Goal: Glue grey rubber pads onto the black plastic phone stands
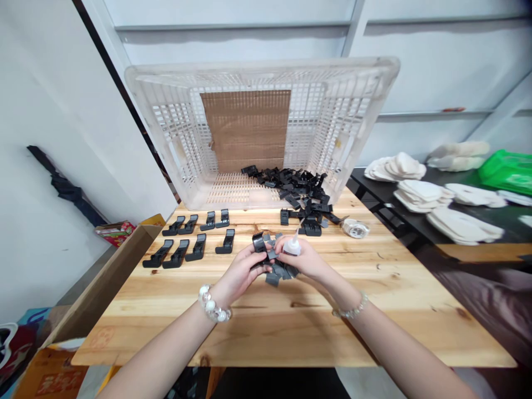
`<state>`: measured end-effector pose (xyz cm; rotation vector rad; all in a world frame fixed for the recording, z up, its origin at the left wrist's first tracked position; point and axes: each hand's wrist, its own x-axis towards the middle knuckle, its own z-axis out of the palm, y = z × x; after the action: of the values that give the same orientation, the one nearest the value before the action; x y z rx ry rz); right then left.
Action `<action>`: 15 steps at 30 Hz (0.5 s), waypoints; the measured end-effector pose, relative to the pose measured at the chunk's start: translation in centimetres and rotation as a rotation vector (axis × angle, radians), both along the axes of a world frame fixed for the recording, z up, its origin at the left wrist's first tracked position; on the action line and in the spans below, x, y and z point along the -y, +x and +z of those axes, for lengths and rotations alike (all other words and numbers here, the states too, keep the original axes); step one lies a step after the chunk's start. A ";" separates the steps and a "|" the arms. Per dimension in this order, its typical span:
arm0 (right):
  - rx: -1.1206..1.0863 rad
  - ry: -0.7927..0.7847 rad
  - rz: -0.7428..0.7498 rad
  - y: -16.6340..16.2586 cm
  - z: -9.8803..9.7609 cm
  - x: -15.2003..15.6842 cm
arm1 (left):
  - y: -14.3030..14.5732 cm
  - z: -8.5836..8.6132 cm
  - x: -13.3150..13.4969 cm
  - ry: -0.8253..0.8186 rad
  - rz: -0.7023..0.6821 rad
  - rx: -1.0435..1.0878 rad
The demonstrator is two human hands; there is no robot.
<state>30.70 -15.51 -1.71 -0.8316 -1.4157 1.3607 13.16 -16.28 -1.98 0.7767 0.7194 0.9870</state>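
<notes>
My left hand (243,270) is closed round a black plastic clip (259,243) and a bunch of small grey pads (277,271), held just above the wooden table (291,321). My right hand (306,259) grips a small white glue bottle (292,246) with its nozzle up, right beside the clip. Both hands meet at the table's middle. Several finished black clips (183,244) lie in two rows to the left.
A white lattice crate (174,133) lies tipped on its side at the back, spilling a pile of black clips (301,191). A roll of clear tape (354,227) sits to the right. A cardboard box (100,282) stands at left; white pads (424,194) are stacked on a dark table at right.
</notes>
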 end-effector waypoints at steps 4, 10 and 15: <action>0.039 0.016 0.000 0.1 -0.1 -0.1 | 0.0 -0.3 -0.3 0.025 0.011 -0.007; 0.052 -0.044 -0.023 0.0 -0.2 -0.2 | 0.2 -0.5 -0.6 0.073 0.068 -0.028; 0.039 -0.105 -0.056 -0.2 0.0 0.0 | 0.3 -0.5 -0.6 0.111 0.100 -0.052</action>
<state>30.50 -15.56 -1.72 -0.9635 -1.3500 1.3924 13.42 -15.71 -2.51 0.8724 0.7592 1.1076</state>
